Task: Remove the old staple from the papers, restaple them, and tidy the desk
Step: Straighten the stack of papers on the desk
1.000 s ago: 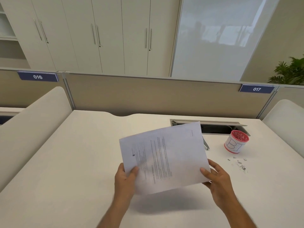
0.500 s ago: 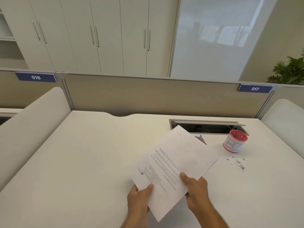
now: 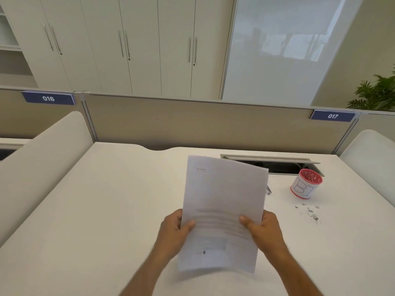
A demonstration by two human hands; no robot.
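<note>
White papers (image 3: 224,201), tilted a second ago, now stand upright at frame centre; our left hand (image 3: 174,229) and right hand (image 3: 264,229) pinch their sides, likely squaring them for restapling.

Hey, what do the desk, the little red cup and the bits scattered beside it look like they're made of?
Desk: seemingly a matte white laminate, smooth and free of glare.
Red cup: possibly plastic, with a white paper-like label hand-lettered around it; blur leaves the material open.
Scattered bits: small grey slivers, likely metal staples, though too small to confirm.
</note>
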